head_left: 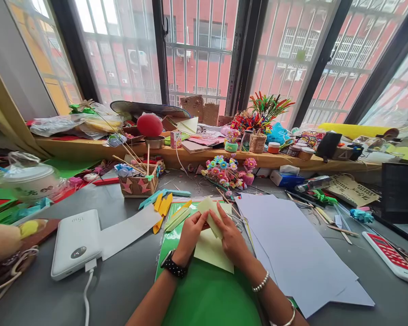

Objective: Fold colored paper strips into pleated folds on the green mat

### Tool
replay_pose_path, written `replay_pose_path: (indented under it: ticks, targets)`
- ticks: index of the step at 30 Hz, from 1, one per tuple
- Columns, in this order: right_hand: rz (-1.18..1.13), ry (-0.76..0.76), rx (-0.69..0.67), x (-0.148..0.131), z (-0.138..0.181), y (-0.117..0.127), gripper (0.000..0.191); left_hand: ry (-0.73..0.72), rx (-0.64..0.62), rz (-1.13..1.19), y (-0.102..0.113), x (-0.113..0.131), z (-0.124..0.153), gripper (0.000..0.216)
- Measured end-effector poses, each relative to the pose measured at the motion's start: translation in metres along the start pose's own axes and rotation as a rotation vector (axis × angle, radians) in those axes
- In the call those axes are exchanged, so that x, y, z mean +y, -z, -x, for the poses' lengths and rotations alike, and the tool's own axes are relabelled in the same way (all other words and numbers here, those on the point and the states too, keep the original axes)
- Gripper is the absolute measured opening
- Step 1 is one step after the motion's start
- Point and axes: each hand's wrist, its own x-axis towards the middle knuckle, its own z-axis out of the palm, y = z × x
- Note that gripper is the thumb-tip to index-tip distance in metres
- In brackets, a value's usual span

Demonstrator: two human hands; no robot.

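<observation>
Between both hands is a folded piece of pale yellow paper (pixel 208 206), raised a little over the desk. My left hand (pixel 192 231), with a black watch at the wrist, pinches its left side between thumb and fingers. On the other side my right hand (pixel 229 233) grips the same paper, fingers laid along its edge. Below the hands a pale yellow sheet (pixel 212 253) lies flat on a green mat (pixel 204 299). Folded pale yellow strips (pixel 177 220) rest just left of my left hand. A pair of scissors (pixel 240 222) is partly hidden beyond my right hand.
White paper sheets (pixel 285 240) spread to the right. A white power bank (pixel 77 244) with its cable and a paper strip (pixel 131 231) lie left. Behind stand a stick-filled box (pixel 139 185) and crafted flowers (pixel 224 172). A red-and-white calculator (pixel 392 258) sits far right.
</observation>
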Motion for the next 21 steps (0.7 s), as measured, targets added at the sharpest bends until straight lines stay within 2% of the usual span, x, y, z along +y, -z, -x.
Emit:
replay_pose_path:
  ticks: [5, 8, 11, 15, 17, 19, 21]
  targets:
    - [-0.171, -0.030, 0.019, -0.007, -0.003, 0.012, 0.080, -0.071, 0.061, -0.036, 0.004, -0.002, -0.002, 0.031]
    - [-0.402, -0.110, 0.105, -0.008, -0.005, 0.020, 0.060, -0.065, 0.084, -0.067, 0.004, -0.002, -0.001, 0.030]
    - [-0.621, -0.227, 0.186, -0.008, -0.006, 0.027, 0.042, -0.027, 0.047, -0.110, 0.002, -0.001, 0.000, 0.031]
    - [-0.874, -0.357, 0.211, -0.006, -0.006, 0.030, 0.040, -0.032, 0.035, -0.141, 0.000, 0.001, 0.001, 0.031]
    - [-0.932, -0.389, 0.268, -0.005, -0.006, 0.031, 0.038, -0.045, 0.040, -0.167, -0.001, 0.003, 0.003, 0.030]
    - [-0.908, -0.403, 0.300, -0.005, -0.007, 0.032, 0.037, -0.050, -0.029, -0.216, -0.002, 0.004, 0.005, 0.030]
    - [-0.827, -0.410, 0.258, -0.006, -0.007, 0.034, 0.035, -0.048, -0.175, -0.283, -0.004, 0.003, 0.009, 0.031]
